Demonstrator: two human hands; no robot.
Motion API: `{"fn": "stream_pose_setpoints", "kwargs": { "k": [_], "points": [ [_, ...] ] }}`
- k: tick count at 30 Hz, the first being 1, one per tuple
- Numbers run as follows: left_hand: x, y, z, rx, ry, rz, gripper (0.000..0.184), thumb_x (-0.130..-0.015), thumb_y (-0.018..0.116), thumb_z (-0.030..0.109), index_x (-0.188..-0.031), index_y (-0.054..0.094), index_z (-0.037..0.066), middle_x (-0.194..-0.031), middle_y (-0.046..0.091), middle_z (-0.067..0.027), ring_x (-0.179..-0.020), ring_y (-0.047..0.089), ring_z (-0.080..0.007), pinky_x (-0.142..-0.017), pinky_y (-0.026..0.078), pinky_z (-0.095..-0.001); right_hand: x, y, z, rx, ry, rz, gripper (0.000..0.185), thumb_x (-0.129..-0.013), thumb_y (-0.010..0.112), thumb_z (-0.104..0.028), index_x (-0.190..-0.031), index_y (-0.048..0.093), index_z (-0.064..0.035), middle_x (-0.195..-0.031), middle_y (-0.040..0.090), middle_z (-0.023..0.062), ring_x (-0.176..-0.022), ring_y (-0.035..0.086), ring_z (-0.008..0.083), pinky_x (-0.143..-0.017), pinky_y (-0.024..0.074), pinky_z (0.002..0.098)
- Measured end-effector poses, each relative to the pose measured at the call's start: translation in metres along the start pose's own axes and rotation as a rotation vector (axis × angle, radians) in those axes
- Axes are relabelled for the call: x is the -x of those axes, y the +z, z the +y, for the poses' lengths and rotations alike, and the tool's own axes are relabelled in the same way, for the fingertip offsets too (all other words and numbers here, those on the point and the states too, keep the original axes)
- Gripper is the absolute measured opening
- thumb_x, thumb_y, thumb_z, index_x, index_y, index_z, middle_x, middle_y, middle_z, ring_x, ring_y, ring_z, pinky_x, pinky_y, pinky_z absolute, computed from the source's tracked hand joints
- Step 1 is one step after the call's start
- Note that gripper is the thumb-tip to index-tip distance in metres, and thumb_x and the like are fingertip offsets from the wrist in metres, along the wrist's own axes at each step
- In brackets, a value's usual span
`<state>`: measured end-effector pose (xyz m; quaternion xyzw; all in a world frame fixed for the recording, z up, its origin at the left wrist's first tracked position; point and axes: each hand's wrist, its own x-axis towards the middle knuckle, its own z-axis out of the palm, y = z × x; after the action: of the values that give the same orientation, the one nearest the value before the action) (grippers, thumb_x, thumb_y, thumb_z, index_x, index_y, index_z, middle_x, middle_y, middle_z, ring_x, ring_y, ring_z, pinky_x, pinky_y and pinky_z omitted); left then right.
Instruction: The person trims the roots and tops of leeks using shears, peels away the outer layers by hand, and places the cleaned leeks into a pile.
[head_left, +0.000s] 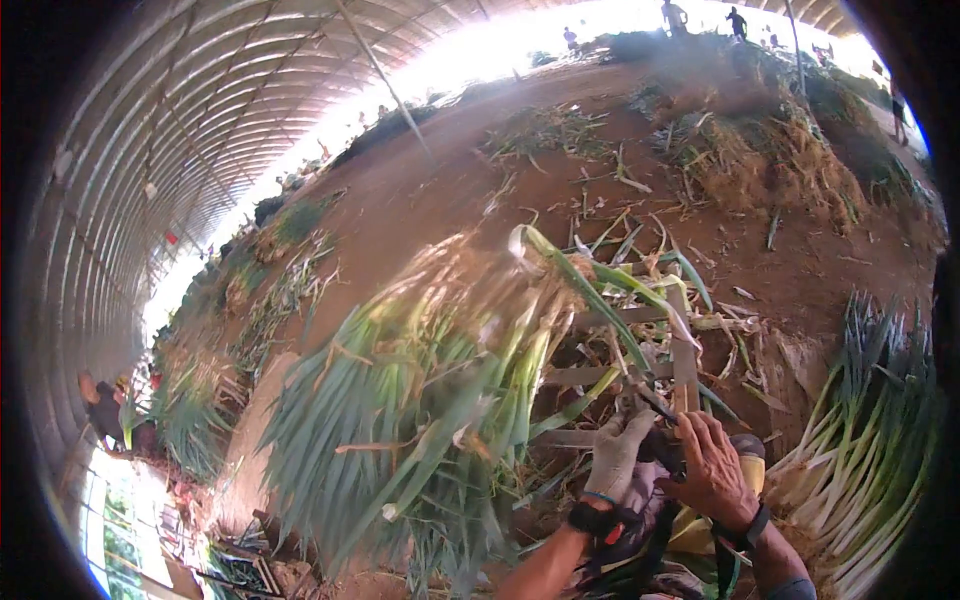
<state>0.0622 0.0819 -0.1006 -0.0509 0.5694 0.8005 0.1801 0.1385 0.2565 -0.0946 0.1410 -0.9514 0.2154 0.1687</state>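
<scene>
My left hand (pixel 616 455), in a pale glove, is closed low in the middle of the view, just left of a wooden post (pixel 684 372). Whatever lies in its fingers is hidden. Bent green onion leaves (pixel 590 285) arch down from above and end near its fingertips. A thin dark strip (pixel 655 402), too small to identify, lies between the two hands. My bare right hand (pixel 715 468) is at the foot of the post, fingers stretched upward and thumb apart. On the left, a large heap of green onions (pixel 400 400) spreads close to my left arm.
More green onions (pixel 870 450), with long white stalks, lie at the right. Leaf scraps surround the wooden frame (pixel 590 376). Further heaps (pixel 760 150) lie on the brown ground (pixel 420 210). People (pixel 675 18) are far off, and a person (pixel 105 405) is at the left.
</scene>
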Motion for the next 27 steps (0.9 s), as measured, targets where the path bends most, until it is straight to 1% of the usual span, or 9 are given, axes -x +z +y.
{"fn": "stream_pose_setpoints", "kwargs": {
  "k": [2, 3, 6, 7, 10, 12, 14, 20, 27],
  "points": [
    [-0.002, -0.007, -0.009, -0.221, 0.224, -0.016, 0.025, -0.102, 0.069, 0.024, -0.113, 0.074, 0.002, -0.102, 0.070, -0.0007, -0.088, 0.062, -0.0087, -0.081, 0.052, -0.0278, -0.001, 0.015, 0.001, -0.122, 0.058, -0.041, 0.105, -0.066, 0.093, -0.020, -0.151, 0.038, 0.0056, -0.142, 0.052, 0.0259, -0.131, 0.049, 0.0470, -0.110, 0.0445, 0.0524],
    [-0.001, -0.009, 0.002, -0.171, -0.012, -0.060, 0.032, -0.103, 0.066, 0.021, -0.127, 0.069, 0.000, -0.114, 0.069, -0.0017, -0.103, 0.061, -0.0089, -0.092, 0.051, -0.0282, -0.003, 0.020, 0.000, -0.143, 0.083, -0.040, 0.106, -0.066, 0.093, -0.018, -0.153, 0.036, 0.0043, -0.141, 0.052, 0.0262, -0.131, 0.050, 0.0464, -0.111, 0.0440, 0.0519],
    [-0.010, -0.038, -0.017, -0.176, 0.077, -0.264, 0.039, -0.105, 0.065, 0.022, -0.136, 0.063, 0.000, -0.124, 0.066, -0.0007, -0.114, 0.057, -0.0082, -0.100, 0.048, -0.0284, -0.013, 0.031, 0.005, -0.318, 0.285, -0.194, 0.100, -0.070, 0.090, -0.015, -0.153, 0.037, 0.0032, -0.138, 0.054, 0.0269, -0.128, 0.052, 0.0462, -0.110, 0.0450, 0.0514],
    [-0.001, -0.050, 0.004, -0.319, 0.148, -0.363, 0.047, -0.099, 0.071, 0.022, -0.139, 0.060, 0.001, -0.128, 0.067, -0.0060, -0.119, 0.061, -0.0164, -0.106, 0.047, -0.0303, -0.014, 0.031, 0.010, -0.376, 0.326, -0.206, 0.093, -0.071, 0.086, -0.013, -0.151, 0.042, 0.0021, -0.136, 0.058, 0.0225, -0.124, 0.058, 0.0385, -0.107, 0.0481, 0.0470],
    [0.020, -0.113, 0.057, -1.205, 0.570, -0.339, 0.054, -0.090, 0.075, 0.021, -0.139, 0.060, 0.003, -0.137, 0.064, -0.0137, -0.131, 0.059, -0.0303, -0.113, 0.044, -0.0414, -0.016, 0.009, 0.022, -0.882, 0.546, -0.233, 0.091, -0.073, 0.084, -0.015, -0.152, 0.043, 0.0030, -0.136, 0.060, 0.0195, -0.123, 0.061, 0.0305, -0.104, 0.0503, 0.0403],
    [0.038, -0.175, 0.069, -1.980, 0.563, -0.103, 0.065, -0.082, 0.078, 0.024, -0.141, 0.059, 0.006, -0.146, 0.059, -0.0197, -0.140, 0.050, -0.0402, -0.117, 0.038, -0.0543, -0.017, -0.014, 0.026, -0.966, 0.630, -0.203, 0.087, -0.073, 0.083, -0.018, -0.149, 0.047, 0.0045, -0.132, 0.063, 0.0150, -0.121, 0.062, 0.0239, -0.104, 0.0499, 0.0374],
    [0.044, -0.220, 0.096, -2.269, 0.472, -0.112, 0.074, -0.080, 0.080, 0.027, -0.147, 0.056, 0.008, -0.150, 0.055, -0.0180, -0.144, 0.046, -0.0383, -0.117, 0.034, -0.0594, -0.005, -0.015, 0.049, -0.938, 0.645, -0.139, 0.086, -0.073, 0.082, -0.018, -0.148, 0.048, 0.0041, -0.131, 0.063, 0.0144, -0.119, 0.062, 0.0240, -0.105, 0.0495, 0.0375],
    [0.014, -0.221, 0.111, -2.169, 0.407, -0.168, 0.078, -0.082, 0.074, 0.019, -0.155, 0.048, 0.013, -0.157, 0.047, -0.0171, -0.147, 0.042, -0.0372, -0.119, 0.032, -0.0598, -0.011, -0.010, 0.049, -1.188, 0.686, 0.027, 0.087, -0.071, 0.081, -0.024, -0.149, 0.051, 0.0021, -0.131, 0.065, 0.0114, -0.120, 0.062, 0.0224, -0.105, 0.0487, 0.0382],
    [-0.051, -0.241, 0.070, -2.204, 0.594, -0.187, 0.043, -0.080, 0.068, 0.005, -0.122, 0.070, 0.013, -0.131, 0.065, -0.0158, -0.131, 0.055, -0.0362, -0.108, 0.041, -0.0545, -0.022, -0.004, 0.050, -1.056, 0.741, 0.000, 0.080, -0.074, 0.080, -0.028, -0.144, 0.054, 0.0019, -0.125, 0.066, 0.0116, -0.113, 0.063, 0.0213, -0.101, 0.0499, 0.0377]
  ]
}}
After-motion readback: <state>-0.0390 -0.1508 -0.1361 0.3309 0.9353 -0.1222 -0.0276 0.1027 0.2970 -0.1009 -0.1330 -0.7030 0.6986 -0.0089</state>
